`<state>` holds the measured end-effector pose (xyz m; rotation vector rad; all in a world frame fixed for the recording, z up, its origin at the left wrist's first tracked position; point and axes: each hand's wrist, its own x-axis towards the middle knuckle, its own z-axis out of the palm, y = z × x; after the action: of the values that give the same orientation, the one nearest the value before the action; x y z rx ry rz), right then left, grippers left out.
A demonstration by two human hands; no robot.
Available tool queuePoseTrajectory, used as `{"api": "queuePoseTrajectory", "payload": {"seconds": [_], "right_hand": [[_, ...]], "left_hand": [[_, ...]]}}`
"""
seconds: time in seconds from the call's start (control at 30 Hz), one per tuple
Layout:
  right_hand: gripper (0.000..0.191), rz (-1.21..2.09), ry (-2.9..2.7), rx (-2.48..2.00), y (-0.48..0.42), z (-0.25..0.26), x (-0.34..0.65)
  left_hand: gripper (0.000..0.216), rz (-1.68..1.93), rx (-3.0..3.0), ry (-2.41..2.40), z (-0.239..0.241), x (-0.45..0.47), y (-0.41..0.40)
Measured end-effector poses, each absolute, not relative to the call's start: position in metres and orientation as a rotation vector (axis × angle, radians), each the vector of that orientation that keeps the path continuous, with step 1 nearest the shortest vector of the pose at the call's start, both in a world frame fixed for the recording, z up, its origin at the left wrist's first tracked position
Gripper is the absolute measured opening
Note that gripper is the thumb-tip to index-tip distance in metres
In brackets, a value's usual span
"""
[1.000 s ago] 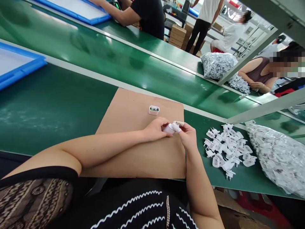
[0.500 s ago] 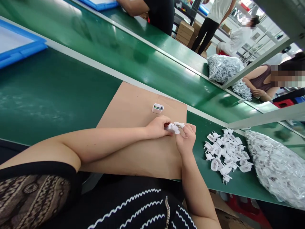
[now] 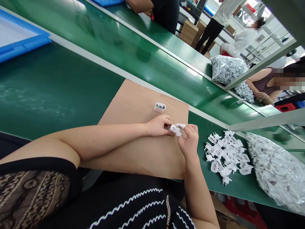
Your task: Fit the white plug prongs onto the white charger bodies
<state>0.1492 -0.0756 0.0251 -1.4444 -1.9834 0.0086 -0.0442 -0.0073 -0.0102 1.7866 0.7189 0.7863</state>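
My left hand (image 3: 159, 126) is closed, its thumb and fingers pinching a small white plastic charger piece (image 3: 172, 128) above the cardboard. My right hand (image 3: 189, 140) meets it from the right, thumb and forefinger closed at the piece's right end. White wraps (image 3: 180, 126) cover those two fingertips, and they hide much of the piece. Behind my hands, a white charger housing (image 3: 159, 107) stands upright on the cardboard sheet (image 3: 138, 101), its open top showing green and dark parts inside.
Right of the cardboard lies a pile of white plug covers (image 3: 226, 152) with pins. A clear bag (image 3: 278, 168) full of similar parts rests beyond it. A blue tray (image 3: 28, 47) sits at far left. A metal post (image 3: 264, 122) crosses at right. Co-workers are across the green bench (image 3: 78, 79).
Both hands stay together at the white charger piece, with the right fingertips shifting slightly around its end. The whole view has shifted a little; the upright housing stays on the cardboard.
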Motion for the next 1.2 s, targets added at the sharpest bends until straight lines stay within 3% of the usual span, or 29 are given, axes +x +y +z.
{"api": "queuePoseTrajectory", "payload": {"seconds": [0.3, 0.4, 0.57, 0.63, 0.8, 0.93, 1.1, 1.2], "right_hand": [[0.009, 0.022, -1.995, -1.664, -0.074, 0.036, 0.144], [0.01, 0.175, -1.811, -1.667, -0.077, 0.027, 0.141], [0.054, 0.466, -1.483, -1.646, -0.077, 0.018, 0.16], [0.063, 0.355, -1.316, -1.698, -0.075, 0.022, 0.181], [0.062, -0.107, -1.055, -2.239, -0.068, 0.025, 0.237], [0.06, -0.076, -0.951, -2.671, -0.063, 0.01, 0.25], [0.053, -0.158, -1.103, -2.576, -0.063, 0.0, 0.254], [0.055, -0.153, -1.137, -2.521, -0.064, 0.002, 0.256]], "left_hand": [[0.019, 0.773, 1.782, 0.727, -0.011, -0.043, -0.007], [0.021, 0.786, 1.791, 0.746, -0.01, -0.042, -0.008], [0.02, 0.657, 1.853, 0.835, 0.019, -0.049, -0.021], [0.023, 0.625, 1.887, 0.816, 0.04, -0.06, -0.024], [0.036, 0.801, 1.819, 1.115, 0.07, -0.101, 0.029], [0.041, 0.89, 1.77, 1.613, 0.045, -0.124, 0.124], [0.037, 0.889, 1.667, 1.898, 0.009, -0.136, 0.196], [0.048, 0.861, 1.632, 1.974, 0.005, -0.138, 0.199]]}}
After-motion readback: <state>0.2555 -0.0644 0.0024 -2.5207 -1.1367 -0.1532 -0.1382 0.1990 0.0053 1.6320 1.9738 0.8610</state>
